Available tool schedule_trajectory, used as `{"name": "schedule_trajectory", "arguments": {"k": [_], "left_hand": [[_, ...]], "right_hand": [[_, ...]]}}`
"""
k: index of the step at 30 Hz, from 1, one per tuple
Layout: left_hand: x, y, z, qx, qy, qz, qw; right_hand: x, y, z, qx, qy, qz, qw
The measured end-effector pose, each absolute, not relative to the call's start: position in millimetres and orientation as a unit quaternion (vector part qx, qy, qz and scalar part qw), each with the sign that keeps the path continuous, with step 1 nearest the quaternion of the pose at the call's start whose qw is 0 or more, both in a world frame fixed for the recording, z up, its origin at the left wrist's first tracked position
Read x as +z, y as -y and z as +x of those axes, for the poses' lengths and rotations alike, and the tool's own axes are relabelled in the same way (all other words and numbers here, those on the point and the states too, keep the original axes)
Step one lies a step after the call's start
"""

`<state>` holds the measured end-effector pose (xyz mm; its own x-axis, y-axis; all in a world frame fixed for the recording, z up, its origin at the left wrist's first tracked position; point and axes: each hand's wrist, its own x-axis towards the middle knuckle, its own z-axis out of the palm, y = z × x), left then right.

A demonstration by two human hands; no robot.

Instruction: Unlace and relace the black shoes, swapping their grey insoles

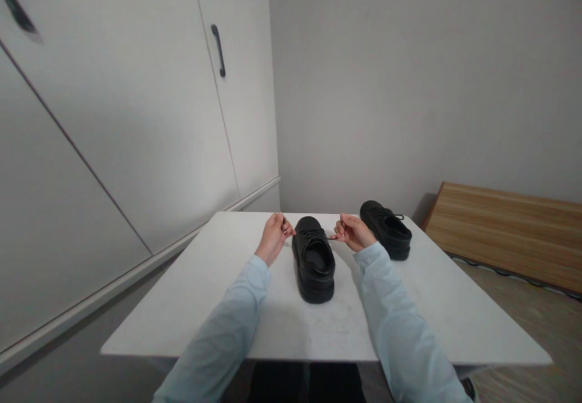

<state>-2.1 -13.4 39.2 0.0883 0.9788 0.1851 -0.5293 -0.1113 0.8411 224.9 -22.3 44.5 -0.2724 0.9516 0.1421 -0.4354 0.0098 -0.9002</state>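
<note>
A black lace-up shoe [313,273] sits upright on the white table, its toe pointing away from me and its opening facing me. To its left, my left hand [274,233] is closed in a pinch with its fingertips close to the laces. On the other side my right hand [352,232] is also closed, and a dark shoelace [331,237] runs from the shoe's front to its fingers. The lace end at the left hand is hard to make out. A second black shoe [393,239] with a tied lace stands behind my right hand.
Under the shoes is a white table [191,306]. A white cabinet [136,88] with dark handles rises at the left, and a grey wall [409,76] stands behind. A wood-grain panel [504,233] is low at the right, beyond the table's edge.
</note>
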Motion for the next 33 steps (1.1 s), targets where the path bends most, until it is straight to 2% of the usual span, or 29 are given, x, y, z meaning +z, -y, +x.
{"name": "schedule_trajectory", "arguments": {"k": [10,16,20,26,33], "left_hand": [[32.3,2.7,-12.6,0.622,-0.308,0.382,0.611],[30.2,2.2,-11.3,0.604,-0.327,0.418,0.594],[30.3,4.3,-7.3,0.583,-0.341,0.511,0.532],[44.7,26.2,-3.5,0.479,-0.403,0.707,0.329],[45.3,36.4,0.3,0.396,-0.371,0.79,0.284]], "right_hand": [[43.8,23.6,237.0,0.675,0.467,-0.288,0.494],[42.8,22.0,234.2,0.66,0.467,-0.29,0.512],[41.2,19.3,231.1,0.627,0.454,-0.311,0.552],[40.7,20.1,220.9,0.556,0.487,-0.36,0.57],[44.0,21.0,203.0,0.435,0.617,-0.373,0.539]]}}
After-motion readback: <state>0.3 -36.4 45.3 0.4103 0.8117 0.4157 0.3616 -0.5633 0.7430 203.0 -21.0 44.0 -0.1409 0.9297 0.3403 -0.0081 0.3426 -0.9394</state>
